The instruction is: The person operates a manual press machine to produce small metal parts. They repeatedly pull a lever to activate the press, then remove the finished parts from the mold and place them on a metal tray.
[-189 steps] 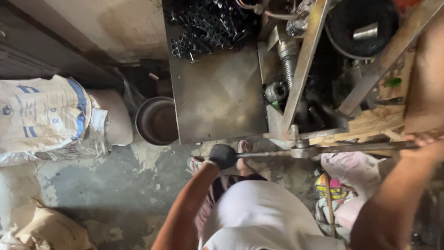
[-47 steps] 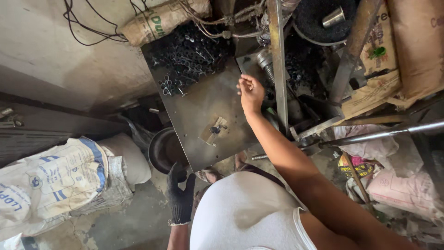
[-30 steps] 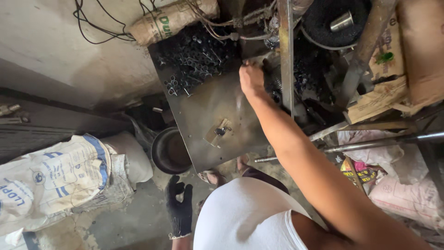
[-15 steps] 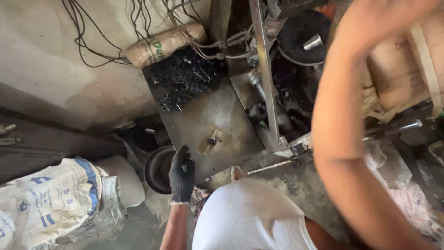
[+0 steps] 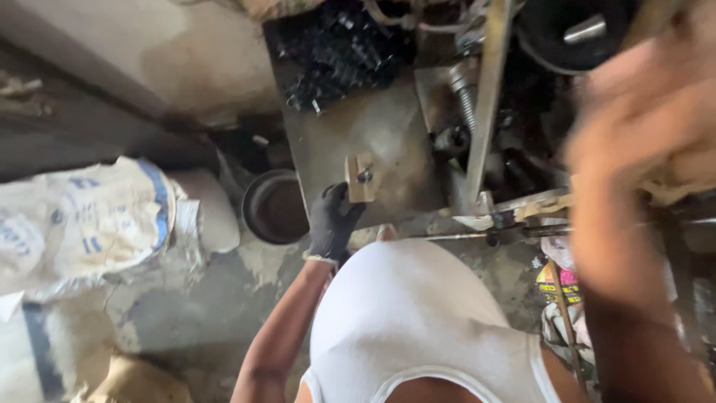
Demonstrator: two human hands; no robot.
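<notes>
Down at the near edge of the flat grey metal work plate (image 5: 373,142), the left hand (image 5: 332,222), in a black work glove, has its fingers closed loosely round the lower end of a small tan wooden block with a dark bolt through it (image 5: 361,177), which lies flat on the plate, likely pinned there so it cannot slide. The right hand (image 5: 649,112) is raised close to the camera and blurred; whether it is open or closed on anything I cannot tell, and it is well apart from the left. Just beyond the block, a heap of small black metal parts (image 5: 335,48) fills the far end of the plate, within easy reach. Beside the plate stands an upright steel bar (image 5: 485,104) with a threaded screw (image 5: 464,101) next to it, apparently part of a press. On the floor to the left sit a round dark metal bowl (image 5: 274,207), placed low beside the plate's edge, and a white woven sack with blue print (image 5: 82,224) against the wall.
</notes>
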